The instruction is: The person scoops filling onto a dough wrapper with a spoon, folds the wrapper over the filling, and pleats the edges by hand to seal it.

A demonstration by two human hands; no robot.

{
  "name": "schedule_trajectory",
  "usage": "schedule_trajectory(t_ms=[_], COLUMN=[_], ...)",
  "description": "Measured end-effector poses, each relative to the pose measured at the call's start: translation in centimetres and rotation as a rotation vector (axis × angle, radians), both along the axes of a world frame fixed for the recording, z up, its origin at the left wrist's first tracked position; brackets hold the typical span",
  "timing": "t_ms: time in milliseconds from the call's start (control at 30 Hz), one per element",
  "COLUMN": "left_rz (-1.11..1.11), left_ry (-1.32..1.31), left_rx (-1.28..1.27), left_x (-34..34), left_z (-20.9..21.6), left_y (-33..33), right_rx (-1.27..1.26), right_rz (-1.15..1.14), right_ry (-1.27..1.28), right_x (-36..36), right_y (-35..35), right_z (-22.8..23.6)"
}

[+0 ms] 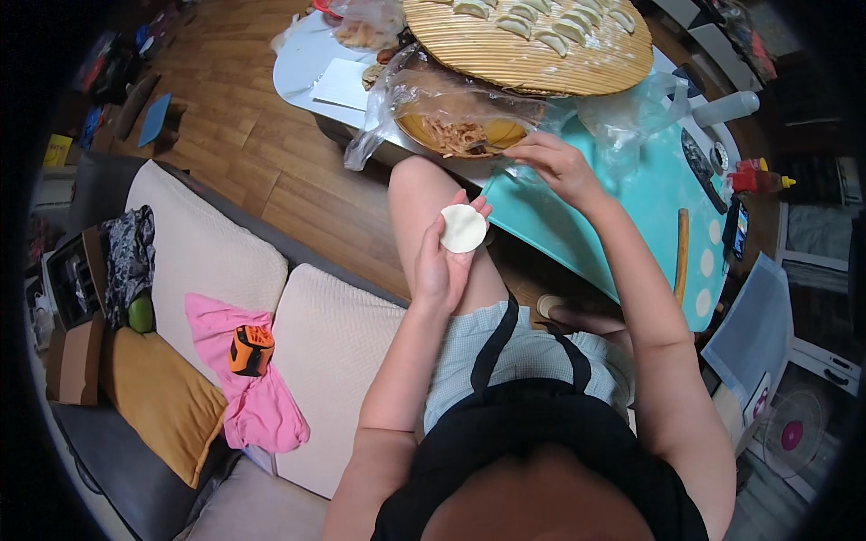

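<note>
presently the dough round [465,228] rests on the spread left grip [444,270], left of the right grip [564,171] pinching a utensil [496,148].

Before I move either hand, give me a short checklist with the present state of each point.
1. Wrapper flat and bare on the open left hand: ok.
2. Right hand holding the thin utensil: ok, seemingly pinched at the bowl.
3. Filling left in the bowl: ok.
4. Bowl clear of the plastic bag: not ok, it drapes over the rim.
5. Bare space on the round tray beside the dumplings: ok.
6. Wrapper's underside sound: cannot tell, the palm hides it.
</note>
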State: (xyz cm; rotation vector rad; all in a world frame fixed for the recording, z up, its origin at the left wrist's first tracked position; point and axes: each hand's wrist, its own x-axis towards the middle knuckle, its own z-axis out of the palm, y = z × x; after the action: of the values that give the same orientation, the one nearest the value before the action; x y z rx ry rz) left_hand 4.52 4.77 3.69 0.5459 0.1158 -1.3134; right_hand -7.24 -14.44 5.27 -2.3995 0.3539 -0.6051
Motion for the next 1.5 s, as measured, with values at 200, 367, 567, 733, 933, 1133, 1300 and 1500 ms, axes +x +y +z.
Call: schedule_trajectory(t_ms=[200,367,567,733,933,1133,1300,1500], left_rz=[0.002,-0.02,0.002,0.013,0.018,0.037,0.057,0.122], left_ry=[-0.01,-0.017,0.003,0.006,-0.006,-0.019,-0.011,-0.005], left_rx=[0.012,-0.002,0.006,0.01,0.023,0.022,0.03,0.038], left_x=[0.0,0.0,0.3,0.3,0.3,0.7,0.9,1.1], left_z=[-0.1,0.0,-0.3,-0.3,-0.4,-0.3,-0.5,-0.4], left_y=[-0.5,-0.3,0.0,0.1,0.0,0.2,0.6,0.8], right_rx=[0.28,0.708,0.839,0.992,1.194,1.4,1.508,1.364], right_rz=[-0.347,-0.369,-0.342,-0.376,-0.465,-0.578,-0.543,-0.583], right_ry=[-0.041,-0.223,-0.288,-0.319,-0.298,-0.159,-0.093,-0.222], right_x=[-0.3,0.1,0.9,0.5,1.4,1.8,1.7,1.1], right_y=[0.7,1.8,1.9,1.8,1.3,-0.9,-1.4,0.2], right_z=[-1.8,-3.7,-4.7,-4.8,-3.6,-2.7,-2.5,0.1])
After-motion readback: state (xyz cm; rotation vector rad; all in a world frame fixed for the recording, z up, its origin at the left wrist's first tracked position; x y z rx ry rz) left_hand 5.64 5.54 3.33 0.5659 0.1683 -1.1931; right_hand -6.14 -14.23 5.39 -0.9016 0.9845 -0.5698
